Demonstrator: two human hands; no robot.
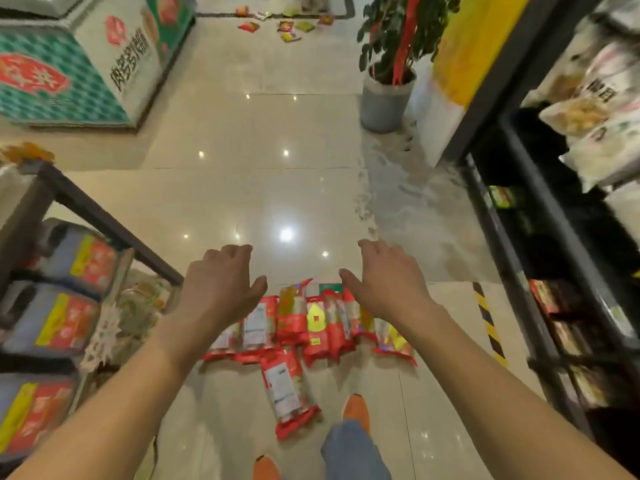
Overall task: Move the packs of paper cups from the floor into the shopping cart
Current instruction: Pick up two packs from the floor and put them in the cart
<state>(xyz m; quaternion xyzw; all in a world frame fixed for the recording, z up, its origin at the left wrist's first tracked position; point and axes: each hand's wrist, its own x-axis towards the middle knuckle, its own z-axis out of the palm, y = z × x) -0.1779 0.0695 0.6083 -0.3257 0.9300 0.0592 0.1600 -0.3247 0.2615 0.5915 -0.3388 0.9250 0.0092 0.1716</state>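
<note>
Left: shelving rack [104,216] with stacked boxed goods; no shopping cart was in view. Left hand [221,282], empty, fingers loosely curled and palm down, hovered above the left end of the row. Centre, near floor: packs of paper cups [311,323], long red-wrapped sleeves laid side by side and touching, with one further pack [287,393] lying apart, nearer, just beside an orange shoe [356,407]. Right hand [388,282], likewise empty and half-open, hung above the row's right end. Right: dark shelves [554,237] of bagged goods. Far: potted plant [391,81] and scattered packets. Handling note, as judgement: the step was the reach-down. Sleeves of this kind likely flex, so gripping each mid-length, or gathering neighbouring packs between both hands, should prevent sagging. The lone near pack seemed easiest to lift first.
</note>
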